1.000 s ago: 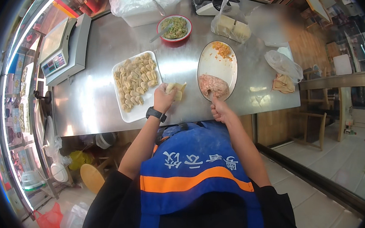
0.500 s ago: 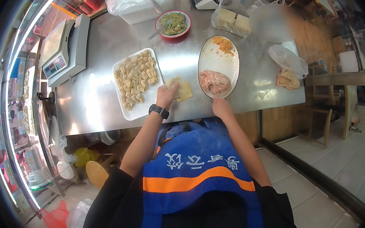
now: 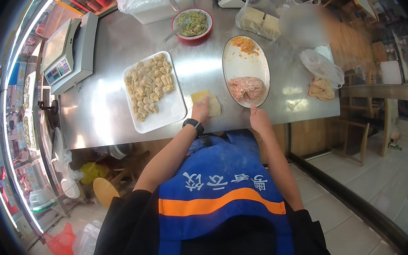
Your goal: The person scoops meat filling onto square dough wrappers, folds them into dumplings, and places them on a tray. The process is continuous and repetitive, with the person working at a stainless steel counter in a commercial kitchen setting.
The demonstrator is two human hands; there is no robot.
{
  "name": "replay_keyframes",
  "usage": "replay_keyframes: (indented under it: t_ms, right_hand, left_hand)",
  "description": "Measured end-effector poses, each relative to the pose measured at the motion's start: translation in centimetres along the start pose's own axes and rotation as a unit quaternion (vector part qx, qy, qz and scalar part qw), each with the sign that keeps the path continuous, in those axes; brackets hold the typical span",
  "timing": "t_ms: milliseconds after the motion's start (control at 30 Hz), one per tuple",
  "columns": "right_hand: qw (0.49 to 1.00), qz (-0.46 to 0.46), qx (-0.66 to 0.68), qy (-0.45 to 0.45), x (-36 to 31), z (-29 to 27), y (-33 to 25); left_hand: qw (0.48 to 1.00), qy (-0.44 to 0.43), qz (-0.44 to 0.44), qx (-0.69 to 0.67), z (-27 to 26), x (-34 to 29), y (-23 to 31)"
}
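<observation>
My left hand (image 3: pixel 200 112), a dark watch at its wrist, is closed on a square yellow dough wrapper (image 3: pixel 199 95). More wrapper (image 3: pixel 214 107) shows on the steel table just right of its fingers. My right hand (image 3: pixel 260 119) is closed at the near rim of an oval white plate (image 3: pixel 241 65); whatever its fingers hold is too small to make out. Pink minced meat (image 3: pixel 247 88) lies at the plate's near end, chopped orange bits (image 3: pixel 245 45) at its far end. Left of my left hand, a white tray (image 3: pixel 161 116) carries many folded dumplings (image 3: pixel 146 84).
A red bowl (image 3: pixel 191 39) of green filling with a spoon stands beyond the tray. The scale (image 3: pixel 65 59) occupies the table's left end. Farther back are a plastic-covered white tub (image 3: pixel 155 9) and a bag of pale blocks (image 3: pixel 257 24). A tan cloth (image 3: pixel 321 89) lies at right.
My left hand has moved right, away from the tray, with the wrapper. My right hand has shifted slightly right along the plate's near rim.
</observation>
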State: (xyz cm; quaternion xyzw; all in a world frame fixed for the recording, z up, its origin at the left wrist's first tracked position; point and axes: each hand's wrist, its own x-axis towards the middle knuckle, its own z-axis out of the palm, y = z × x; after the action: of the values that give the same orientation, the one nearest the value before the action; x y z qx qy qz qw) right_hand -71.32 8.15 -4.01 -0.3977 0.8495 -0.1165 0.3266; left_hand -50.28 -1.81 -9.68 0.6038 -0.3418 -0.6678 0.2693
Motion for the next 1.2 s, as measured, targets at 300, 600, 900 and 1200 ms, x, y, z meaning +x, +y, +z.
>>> replay_keyframes:
  t_ms: [300, 600, 900, 1200]
  right_hand:
    - [0.995, -0.013, -0.091, -0.048, 0.6, -1.8, -0.7]
    - [0.987, -0.058, -0.137, -0.056, 1.9, -3.9, 0.8]
    - [0.983, -0.092, -0.102, -0.126, 3.4, -4.2, 1.2]
    - [0.957, -0.209, -0.047, -0.197, 6.6, -1.7, 3.9]
  left_hand:
    - [0.999, -0.017, -0.042, -0.025, 6.1, 1.2, -2.5]
    - [0.993, 0.076, -0.085, -0.018, 10.2, 1.9, -3.1]
    - [0.986, 0.056, -0.136, -0.072, 12.1, 0.6, -0.6]
    - [0.973, 0.080, -0.128, -0.172, 13.0, 1.0, -1.8]
